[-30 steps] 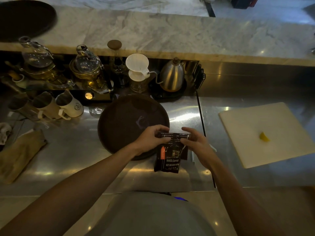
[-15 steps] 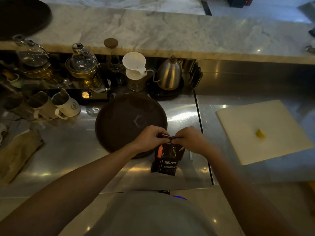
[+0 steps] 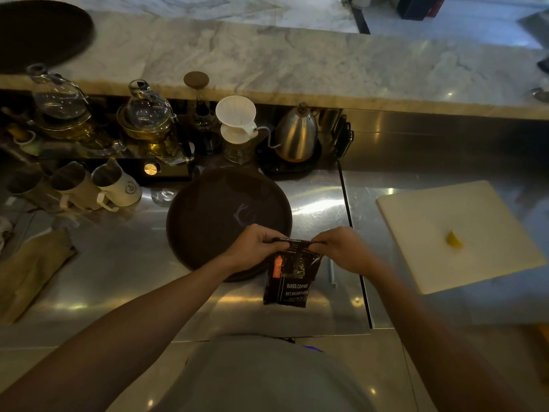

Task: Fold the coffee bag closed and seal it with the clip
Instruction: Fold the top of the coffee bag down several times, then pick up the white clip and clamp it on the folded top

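Note:
A small black coffee bag (image 3: 292, 281) with white lettering and an orange mark stands on the steel counter in front of me. Its top edge is folded over toward me. My left hand (image 3: 254, 246) pinches the left end of the fold and my right hand (image 3: 341, 248) pinches the right end. A thin pale strip (image 3: 332, 273) lies on the counter just right of the bag; I cannot tell whether it is the clip.
A round dark tray (image 3: 214, 215) lies just behind the bag. Beyond it stand a white dripper (image 3: 236, 120), a steel kettle (image 3: 295, 135), glass teapots (image 3: 148, 120) and white pitchers (image 3: 116, 185). A white cutting board (image 3: 445, 233) with a yellow wedge (image 3: 454, 239) is on the right.
The bag's flat open top has been folded down. My hands moved closer together and stayed pinched on the fold's two ends.

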